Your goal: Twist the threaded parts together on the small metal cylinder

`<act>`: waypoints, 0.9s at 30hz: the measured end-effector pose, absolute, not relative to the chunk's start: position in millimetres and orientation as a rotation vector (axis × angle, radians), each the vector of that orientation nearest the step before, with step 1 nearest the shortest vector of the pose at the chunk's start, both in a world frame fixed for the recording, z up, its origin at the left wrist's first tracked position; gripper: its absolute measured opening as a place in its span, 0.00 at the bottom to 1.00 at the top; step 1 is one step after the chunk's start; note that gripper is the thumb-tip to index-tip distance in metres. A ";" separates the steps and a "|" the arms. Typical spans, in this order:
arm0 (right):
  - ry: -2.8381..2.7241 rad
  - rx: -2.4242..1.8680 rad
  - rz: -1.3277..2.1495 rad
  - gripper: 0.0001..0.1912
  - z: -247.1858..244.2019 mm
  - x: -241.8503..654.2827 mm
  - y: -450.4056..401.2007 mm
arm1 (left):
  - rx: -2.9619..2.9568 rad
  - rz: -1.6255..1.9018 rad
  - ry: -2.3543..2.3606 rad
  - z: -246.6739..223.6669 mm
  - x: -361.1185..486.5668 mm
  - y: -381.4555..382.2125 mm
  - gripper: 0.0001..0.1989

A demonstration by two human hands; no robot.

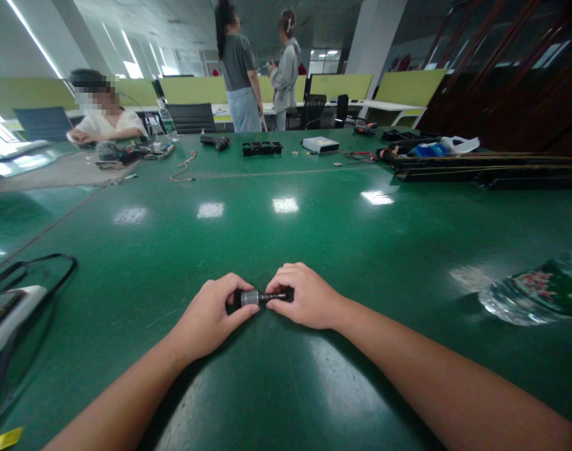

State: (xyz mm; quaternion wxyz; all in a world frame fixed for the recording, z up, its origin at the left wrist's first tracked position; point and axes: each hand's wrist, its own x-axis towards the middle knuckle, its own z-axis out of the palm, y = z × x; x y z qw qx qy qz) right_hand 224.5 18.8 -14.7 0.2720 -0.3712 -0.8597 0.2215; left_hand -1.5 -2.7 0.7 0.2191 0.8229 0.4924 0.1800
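A small part with a grey cylinder (249, 297) and a thin dark ribbed shaft (272, 297) lies level between my hands, close over the green table (276, 244). Its exact kind cannot be made out. My left hand (208, 316) pinches the grey cylinder end between thumb and fingers. The thumb and fingers of my right hand (309, 297) are closed around the ribbed shaft. The far end of the shaft is partly hidden by the right fingers.
A water bottle (539, 285) lies on its side at right. A white-edged device (17, 313) with a black strap (62, 257) sits at left. Along the far side are a power drill (215, 142), a black frame (262, 148), a white box (320, 145) and dark rails (455, 170). Three people are beyond.
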 end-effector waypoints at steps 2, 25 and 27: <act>-2.308 -1.013 0.588 0.06 -15.1 224.9 19.0 | 2.277 0.492 1.367 0.1 -1.7 -2.3 0.10; -2.212 -1.226 0.536 0.02 -13.1 236.6 28.4 | 2.176 0.547 1.413 5.5 -1.7 -3.1 0.09; -2.237 -1.208 0.539 0.03 -12.2 235.3 26.9 | 2.174 0.546 1.400 5.3 -2.2 -2.8 0.09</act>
